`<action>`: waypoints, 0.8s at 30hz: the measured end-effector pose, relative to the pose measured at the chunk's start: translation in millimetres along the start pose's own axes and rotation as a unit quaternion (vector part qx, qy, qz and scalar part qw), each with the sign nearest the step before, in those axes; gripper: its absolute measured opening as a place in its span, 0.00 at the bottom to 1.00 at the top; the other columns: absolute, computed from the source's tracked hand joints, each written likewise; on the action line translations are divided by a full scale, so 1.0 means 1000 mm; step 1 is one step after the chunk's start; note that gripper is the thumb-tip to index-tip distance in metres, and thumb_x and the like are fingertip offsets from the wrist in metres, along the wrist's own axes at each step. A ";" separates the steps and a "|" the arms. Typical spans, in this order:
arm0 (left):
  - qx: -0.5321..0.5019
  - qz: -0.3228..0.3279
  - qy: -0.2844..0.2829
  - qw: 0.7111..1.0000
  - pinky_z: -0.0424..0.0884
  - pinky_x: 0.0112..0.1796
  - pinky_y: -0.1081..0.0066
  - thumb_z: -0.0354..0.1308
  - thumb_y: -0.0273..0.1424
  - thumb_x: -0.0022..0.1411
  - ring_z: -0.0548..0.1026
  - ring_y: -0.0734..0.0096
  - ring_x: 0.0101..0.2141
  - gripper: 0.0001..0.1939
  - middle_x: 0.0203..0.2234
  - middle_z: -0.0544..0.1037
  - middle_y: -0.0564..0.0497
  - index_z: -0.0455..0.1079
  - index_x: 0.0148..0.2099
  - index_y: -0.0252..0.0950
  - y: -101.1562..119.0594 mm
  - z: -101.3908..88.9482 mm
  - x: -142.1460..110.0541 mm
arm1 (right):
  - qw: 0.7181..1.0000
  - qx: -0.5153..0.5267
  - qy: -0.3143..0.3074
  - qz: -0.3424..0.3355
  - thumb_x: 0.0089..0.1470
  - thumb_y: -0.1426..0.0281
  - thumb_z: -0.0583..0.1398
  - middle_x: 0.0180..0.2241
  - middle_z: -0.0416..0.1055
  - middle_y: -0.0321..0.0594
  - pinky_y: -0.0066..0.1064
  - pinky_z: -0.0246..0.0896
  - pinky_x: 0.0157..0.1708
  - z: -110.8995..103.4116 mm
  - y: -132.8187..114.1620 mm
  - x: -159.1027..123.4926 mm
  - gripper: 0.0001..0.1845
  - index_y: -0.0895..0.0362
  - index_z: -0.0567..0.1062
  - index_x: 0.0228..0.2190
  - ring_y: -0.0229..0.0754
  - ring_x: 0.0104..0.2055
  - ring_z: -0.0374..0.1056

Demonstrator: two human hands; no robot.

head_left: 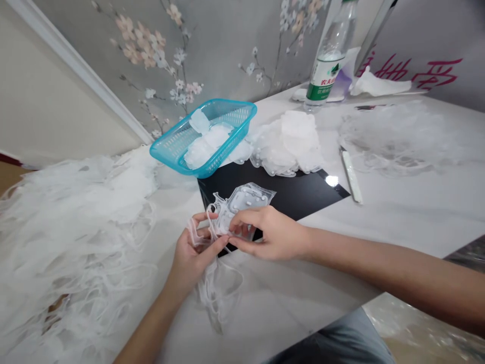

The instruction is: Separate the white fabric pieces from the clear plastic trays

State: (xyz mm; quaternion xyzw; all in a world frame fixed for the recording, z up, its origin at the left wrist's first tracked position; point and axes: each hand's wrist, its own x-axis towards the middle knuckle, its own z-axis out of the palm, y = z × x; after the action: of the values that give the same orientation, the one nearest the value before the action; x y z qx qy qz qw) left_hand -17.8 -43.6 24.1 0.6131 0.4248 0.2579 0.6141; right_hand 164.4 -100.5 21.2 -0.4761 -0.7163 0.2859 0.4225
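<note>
A translucent moulded silicone sheet (pixel 248 197) with small raised dots is held between my two hands, above a black mat (pixel 295 194). My right hand (pixel 267 232) pinches its near edge, thumb and fingers together. My left hand (pixel 195 250) is closed on thin clear strips (pixel 212 217) at the sheet's left side, its thumb meeting the right hand's fingertips. More loose strips (pixel 217 288) dangle below the left hand over the table edge. Where the strips join the sheet is partly hidden by my fingers.
Behind my hands stands a blue basket (pixel 235 108) of white pieces, beside a pile of similar pieces (pixel 291 144). To the right are a cutter knife (pixel 351 177), stringy clear sheets (pixel 397 136) and a water bottle (pixel 328 65). Stringy white scraps (pixel 76 217) heap up at left.
</note>
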 end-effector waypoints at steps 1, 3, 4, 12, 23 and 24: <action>0.002 0.002 -0.002 1.000 0.66 0.27 0.82 0.65 0.32 0.51 0.73 0.78 0.24 0.21 0.25 0.78 0.55 0.61 0.46 0.39 0.001 0.000 0.000 | 1.000 -0.008 -0.006 -0.005 0.53 0.71 0.59 0.25 0.70 0.38 0.23 0.60 0.27 0.000 0.000 0.000 0.06 0.62 0.72 0.33 0.34 0.25 0.66; -0.004 0.008 -0.011 1.000 0.66 0.28 0.82 0.65 0.32 0.52 0.73 0.79 0.24 0.20 0.26 0.78 0.55 0.61 0.44 0.40 0.002 0.000 0.000 | 0.999 -0.023 -0.018 -0.017 0.55 0.72 0.56 0.25 0.71 0.38 0.24 0.59 0.27 0.002 0.001 0.000 0.07 0.62 0.73 0.34 0.35 0.25 0.66; -0.008 0.011 -0.015 1.000 0.65 0.28 0.82 0.64 0.31 0.53 0.73 0.79 0.24 0.19 0.26 0.78 0.56 0.60 0.43 0.40 0.002 0.000 0.000 | 0.999 -0.029 -0.022 -0.020 0.56 0.73 0.55 0.24 0.71 0.38 0.24 0.59 0.26 0.002 0.001 -0.001 0.07 0.62 0.73 0.34 0.35 0.24 0.65; -0.083 0.010 0.011 0.996 0.63 0.26 0.81 0.62 0.29 0.52 0.67 0.80 0.24 0.15 0.24 0.70 0.58 0.61 0.41 0.40 0.000 -0.004 0.001 | 0.999 -0.001 0.032 0.016 0.54 0.76 0.55 0.23 0.69 0.35 0.23 0.58 0.26 -0.006 0.010 0.003 0.06 0.61 0.72 0.31 0.32 0.23 0.63; -0.237 -0.089 -0.051 0.966 0.61 0.18 0.78 0.53 0.23 0.36 0.62 0.75 0.18 0.12 0.18 0.62 0.56 0.59 0.29 0.37 0.019 -0.005 -0.004 | 0.993 -0.019 -0.035 -0.107 0.50 0.65 0.63 0.49 0.65 0.51 0.37 0.54 0.51 -0.019 0.011 0.007 0.24 0.62 0.65 0.47 0.45 0.51 0.59; -0.245 -0.100 -0.061 0.962 0.61 0.18 0.77 0.53 0.23 0.35 0.62 0.75 0.18 0.12 0.17 0.62 0.56 0.60 0.28 0.37 0.020 -0.004 -0.005 | 0.993 0.024 -0.067 -0.095 0.50 0.65 0.63 0.43 0.67 0.47 0.34 0.57 0.47 -0.019 0.009 0.007 0.19 0.61 0.67 0.42 0.43 0.46 0.62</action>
State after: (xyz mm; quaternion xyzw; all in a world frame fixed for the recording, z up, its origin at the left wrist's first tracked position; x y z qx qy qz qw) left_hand -19.4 -43.2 45.1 0.4126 0.3694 0.2538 0.7930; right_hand 183.2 -90.5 25.5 -0.3757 -0.7779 0.2930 0.4096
